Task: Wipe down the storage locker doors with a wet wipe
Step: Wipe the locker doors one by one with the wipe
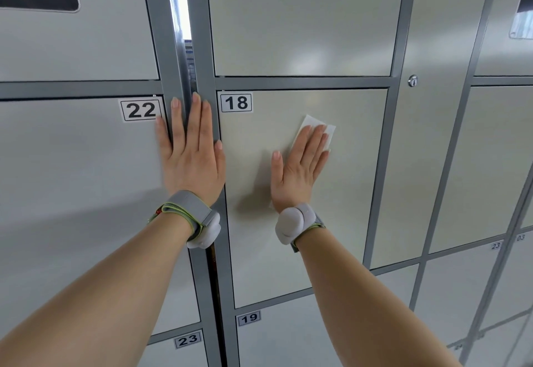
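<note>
Both bare forearms entered from 6 o'clock, each with a grey strap and a pale rounded wrist unit: left wrist unit (203, 232), right wrist unit (290, 226).

Left hand (191, 150): flat, fingers straight and slightly spread, pointing to 12 o'clock. It lay across the grey frame uprights (203, 49) between door 22 (72, 164) and door 18 (346, 193). Little finger touched the edge of door 22, just at 4 o'clock of the "22" label (140, 110). Held nothing.

Right hand (297, 170): flat against door 18, fingers straight and close together, pointing to about 1 o'clock, thumb splayed toward 11 o'clock. Not curled; it pressed rather than gripped.

Wet wipe (313, 122): white, spread flat on door 18 beneath the right fingers. Its free edge showed past the fingertips at 12 to 1 o'clock of the hand. How far it ran under the palm could not be told.

Hands were apart, left at 9 o'clock of right, with a strip of bare door between them. Wipe sat at 4 o'clock of the "18" label (236, 102), well clear of it, in the upper middle of the door.

Also noted: "19" label (249, 318) and "23" label (187, 339) at 6 o'clock; round key lock (413, 80) on the panel at 2 o'clock.
</note>
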The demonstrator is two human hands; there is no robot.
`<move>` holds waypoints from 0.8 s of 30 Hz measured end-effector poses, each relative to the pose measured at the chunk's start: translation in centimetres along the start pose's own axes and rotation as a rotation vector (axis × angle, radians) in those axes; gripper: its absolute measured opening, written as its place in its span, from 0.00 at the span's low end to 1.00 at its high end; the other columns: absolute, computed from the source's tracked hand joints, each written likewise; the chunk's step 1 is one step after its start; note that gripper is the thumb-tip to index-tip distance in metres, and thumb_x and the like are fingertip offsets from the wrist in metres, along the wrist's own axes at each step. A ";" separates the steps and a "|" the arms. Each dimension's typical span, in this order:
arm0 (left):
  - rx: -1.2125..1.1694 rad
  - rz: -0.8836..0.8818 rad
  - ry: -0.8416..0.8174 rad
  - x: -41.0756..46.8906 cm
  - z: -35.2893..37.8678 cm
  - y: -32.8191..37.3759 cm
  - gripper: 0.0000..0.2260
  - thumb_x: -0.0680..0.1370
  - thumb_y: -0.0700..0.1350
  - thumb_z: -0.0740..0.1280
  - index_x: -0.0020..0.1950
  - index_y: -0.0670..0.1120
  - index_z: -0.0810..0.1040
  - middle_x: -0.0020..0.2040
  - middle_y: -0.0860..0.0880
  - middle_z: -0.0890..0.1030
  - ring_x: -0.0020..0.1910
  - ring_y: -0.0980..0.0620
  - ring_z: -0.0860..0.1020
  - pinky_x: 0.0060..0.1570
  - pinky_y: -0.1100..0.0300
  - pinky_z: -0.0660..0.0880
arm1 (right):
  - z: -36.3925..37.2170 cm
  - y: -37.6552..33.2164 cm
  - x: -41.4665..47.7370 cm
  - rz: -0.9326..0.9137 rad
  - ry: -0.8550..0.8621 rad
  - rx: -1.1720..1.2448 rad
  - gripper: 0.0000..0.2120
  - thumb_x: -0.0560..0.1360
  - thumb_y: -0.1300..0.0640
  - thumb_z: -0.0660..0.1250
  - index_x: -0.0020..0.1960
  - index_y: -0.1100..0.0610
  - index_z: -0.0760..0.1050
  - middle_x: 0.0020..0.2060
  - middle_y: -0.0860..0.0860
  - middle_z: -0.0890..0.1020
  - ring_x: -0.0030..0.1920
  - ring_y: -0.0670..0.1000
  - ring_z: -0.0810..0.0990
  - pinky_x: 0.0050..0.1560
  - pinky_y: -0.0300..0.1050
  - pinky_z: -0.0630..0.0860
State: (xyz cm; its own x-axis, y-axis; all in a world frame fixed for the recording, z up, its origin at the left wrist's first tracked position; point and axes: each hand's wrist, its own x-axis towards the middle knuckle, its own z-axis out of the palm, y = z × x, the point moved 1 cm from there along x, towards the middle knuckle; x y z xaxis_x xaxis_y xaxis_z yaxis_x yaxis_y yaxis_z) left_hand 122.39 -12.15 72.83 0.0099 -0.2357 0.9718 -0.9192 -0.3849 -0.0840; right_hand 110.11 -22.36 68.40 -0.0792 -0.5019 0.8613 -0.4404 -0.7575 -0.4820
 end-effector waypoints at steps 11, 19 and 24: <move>-0.026 0.003 -0.004 0.0 0.1 0.0 0.26 0.78 0.45 0.52 0.76 0.39 0.55 0.76 0.42 0.58 0.74 0.39 0.53 0.72 0.48 0.37 | -0.9 1.7 -3.9 -0.055 -0.133 0.027 0.34 0.80 0.40 0.40 0.75 0.64 0.43 0.75 0.57 0.43 0.76 0.53 0.39 0.74 0.49 0.36; -0.079 0.112 -0.061 -0.5 -1.1 -1.2 0.26 0.78 0.44 0.54 0.75 0.37 0.58 0.76 0.39 0.58 0.74 0.38 0.53 0.73 0.49 0.39 | -3.4 1.8 -4.2 -0.096 -0.229 -0.022 0.36 0.67 0.62 0.45 0.76 0.63 0.52 0.75 0.54 0.45 0.76 0.55 0.42 0.75 0.47 0.40; -0.034 0.110 -0.113 -2.6 -1.9 -3.6 0.27 0.79 0.48 0.54 0.76 0.39 0.55 0.76 0.39 0.57 0.75 0.41 0.50 0.72 0.48 0.36 | -3.5 2.3 -3.9 -0.143 -0.143 -0.304 0.40 0.63 0.76 0.48 0.75 0.62 0.56 0.75 0.60 0.55 0.76 0.59 0.49 0.74 0.48 0.35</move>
State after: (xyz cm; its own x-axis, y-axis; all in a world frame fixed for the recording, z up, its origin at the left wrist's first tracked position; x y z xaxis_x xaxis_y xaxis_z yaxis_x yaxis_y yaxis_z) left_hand 124.89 -8.51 71.03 -0.0495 -0.3747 0.9258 -0.9299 -0.3209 -0.1795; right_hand 106.23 -20.69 64.49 0.1183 -0.4696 0.8749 -0.6857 -0.6759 -0.2701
